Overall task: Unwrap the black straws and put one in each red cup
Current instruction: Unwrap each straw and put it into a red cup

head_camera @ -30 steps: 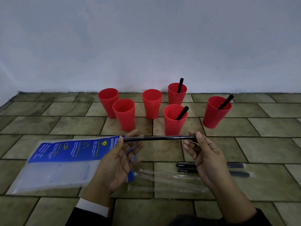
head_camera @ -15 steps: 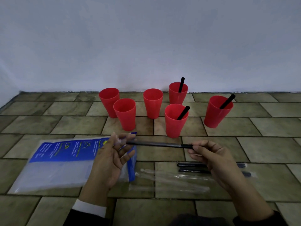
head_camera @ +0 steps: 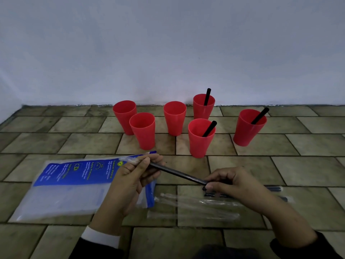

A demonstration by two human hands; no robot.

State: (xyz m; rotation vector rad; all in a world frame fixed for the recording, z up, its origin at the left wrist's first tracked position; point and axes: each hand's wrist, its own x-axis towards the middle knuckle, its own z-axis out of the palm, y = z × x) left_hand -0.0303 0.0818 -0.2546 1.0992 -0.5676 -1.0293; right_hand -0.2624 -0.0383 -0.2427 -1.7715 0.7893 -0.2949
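Several red cups stand near the wall. Three hold a black straw: the back cup [head_camera: 203, 107], the front middle cup [head_camera: 200, 139] and the right cup [head_camera: 248, 128]. Three are empty: the left cup [head_camera: 124, 116], the one in front of it [head_camera: 142, 130] and the centre cup [head_camera: 175, 117]. A black straw [head_camera: 177, 173] stretches between my hands, slanting down to the right. My left hand [head_camera: 133, 176] pinches its clear wrapper [head_camera: 130, 160] at the upper end. My right hand [head_camera: 231, 186] grips the lower end. Two wrapped black straws [head_camera: 274, 188] lie on the floor, partly hidden under my right hand.
A blue and clear plastic bag [head_camera: 74, 184] lies flat on the tiled floor at the left. Empty clear wrappers [head_camera: 196, 204] lie in front of my hands. A white wall [head_camera: 168, 53] rises just behind the cups.
The straw has tilted from level to slanting down to the right. My right hand has dropped lower and nearer the floor. The wrapper now sticks out past my left fingers.
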